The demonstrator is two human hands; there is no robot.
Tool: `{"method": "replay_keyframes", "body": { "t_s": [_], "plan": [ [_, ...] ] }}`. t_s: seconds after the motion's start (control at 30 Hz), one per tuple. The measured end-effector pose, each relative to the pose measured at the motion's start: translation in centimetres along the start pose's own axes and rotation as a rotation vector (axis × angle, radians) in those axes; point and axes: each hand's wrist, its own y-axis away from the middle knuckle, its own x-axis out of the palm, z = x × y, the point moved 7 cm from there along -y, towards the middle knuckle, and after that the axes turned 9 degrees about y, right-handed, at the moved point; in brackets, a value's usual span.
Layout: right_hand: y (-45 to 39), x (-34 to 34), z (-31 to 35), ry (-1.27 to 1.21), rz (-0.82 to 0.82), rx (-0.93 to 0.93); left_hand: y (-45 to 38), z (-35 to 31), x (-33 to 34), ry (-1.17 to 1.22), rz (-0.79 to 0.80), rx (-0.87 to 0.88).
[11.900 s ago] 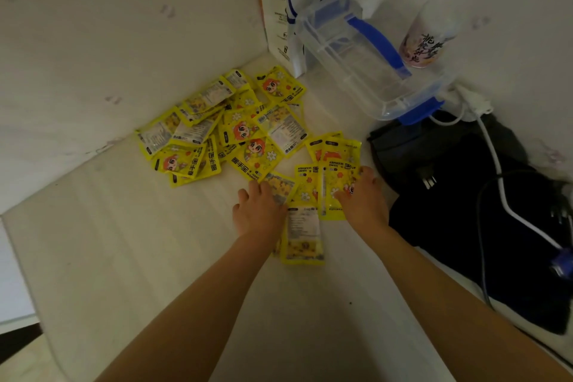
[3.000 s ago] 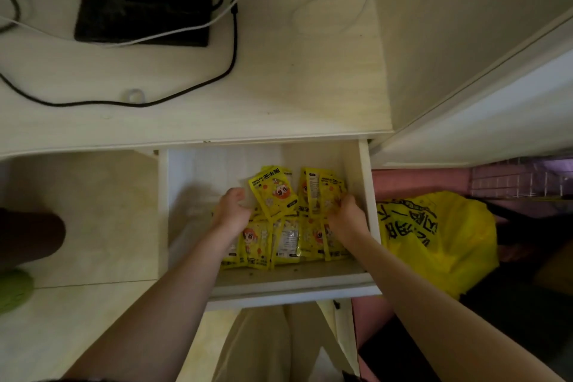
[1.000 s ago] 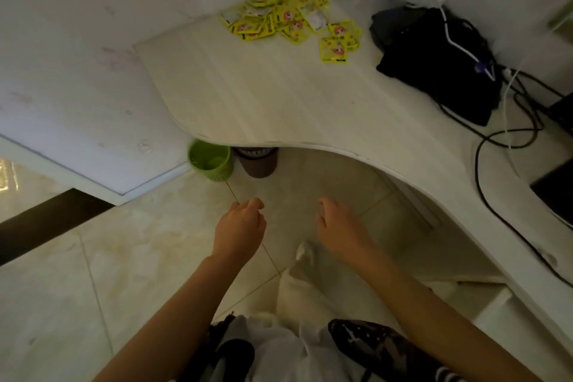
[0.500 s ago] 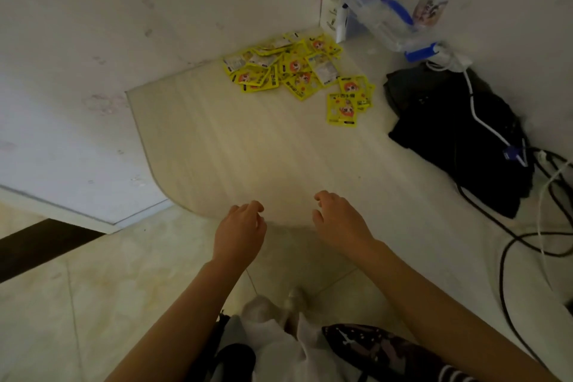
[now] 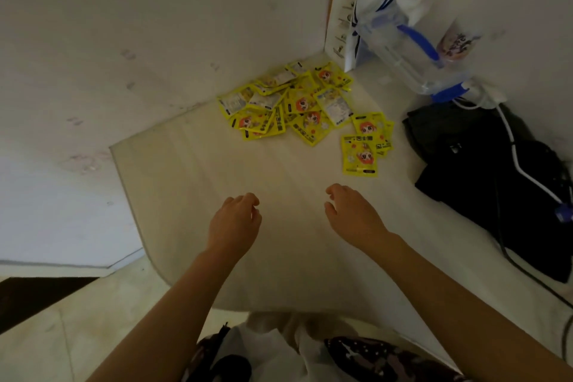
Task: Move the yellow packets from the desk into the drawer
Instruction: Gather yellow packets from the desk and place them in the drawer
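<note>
Hands, left hand (image 5: 235, 223) and right hand (image 5: 352, 214), hover empty with loosely curled fingers over the pale wooden desk (image 5: 192, 195). Best to sweep the glossy yellow snack packets (image 5: 297, 105) together, then lift them in a stack.

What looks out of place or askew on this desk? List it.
The glossy yellow snack packets lie in a loose, overlapping heap in the desk's far corner, some face down. A few sit apart beside the black bag. The clear plastic box with blue handle leans tilted against the wall. Both hands hold nothing.
</note>
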Motion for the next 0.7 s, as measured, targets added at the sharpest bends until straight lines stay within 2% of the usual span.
{"method": "replay_keyframes", "body": {
  "t_s": [0.13, 0.43, 0.7],
  "plan": [
    [-3.8, -0.7, 0.3, -0.024, 0.006, 0.051, -5.0, 1.3, -1.2, -0.003, 0.047, 0.027],
    [-11.7, -2.9, 0.6, 0.024, -0.008, 0.04, -15.5, 0.4, -2.3, -0.045, 0.114, 0.108],
    [-19.3, -5.3, -1.5, 0.107, 0.002, 0.031, -23.1, 0.7, -2.1, -0.126, 0.109, 0.122]
  ]
}}
